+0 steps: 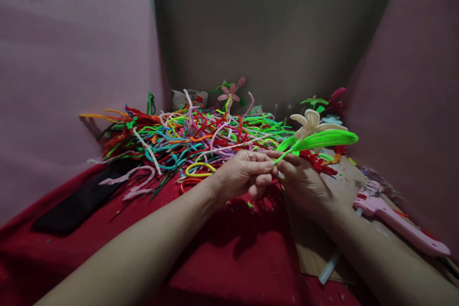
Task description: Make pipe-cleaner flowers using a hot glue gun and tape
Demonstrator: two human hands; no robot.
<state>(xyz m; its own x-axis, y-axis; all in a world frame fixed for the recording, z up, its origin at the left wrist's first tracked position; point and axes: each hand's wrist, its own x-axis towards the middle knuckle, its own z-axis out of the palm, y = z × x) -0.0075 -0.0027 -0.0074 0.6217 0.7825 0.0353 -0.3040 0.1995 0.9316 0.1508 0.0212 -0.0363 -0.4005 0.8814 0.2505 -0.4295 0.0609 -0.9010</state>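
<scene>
A bright green pipe-cleaner leaf (326, 139) points right from its thin twisted stem, held above the red cloth. My left hand (244, 173) pinches the lower end of that stem between thumb and fingers. Close against it, my right hand (304, 184) is also closed on the stem, its thumb just below the leaf; some of its fingers are hidden. Directly behind the leaf is a cream pipe-cleaner flower (309, 122); whether it touches the leaf I cannot tell. Behind my hands lies a big tangled heap of coloured pipe cleaners (215, 136).
A pink glue gun (398, 222) with a clear glue stick (330, 267) lies at the right, by a piece of cardboard (311, 253). At the left is a flat black object (81, 201) on the red cloth (229, 248). A pink flower (229, 92) stands behind the heap.
</scene>
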